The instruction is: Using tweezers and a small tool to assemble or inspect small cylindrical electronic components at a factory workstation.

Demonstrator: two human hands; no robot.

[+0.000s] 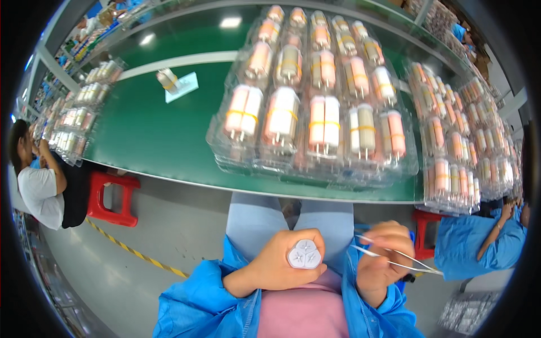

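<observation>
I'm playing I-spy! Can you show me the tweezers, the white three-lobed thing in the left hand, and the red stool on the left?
Tweezers [367, 252]: head view, lower prong.
White three-lobed thing [305, 254]: head view, middle of its end.
Red stool [128, 202]: head view, right-hand leg.

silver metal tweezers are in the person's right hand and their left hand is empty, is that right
Not quite: the left hand isn't empty. The head view shows it gripping a white three-lobed piece, end face toward the camera. The silver metal tweezers are indeed in the right hand.
</observation>
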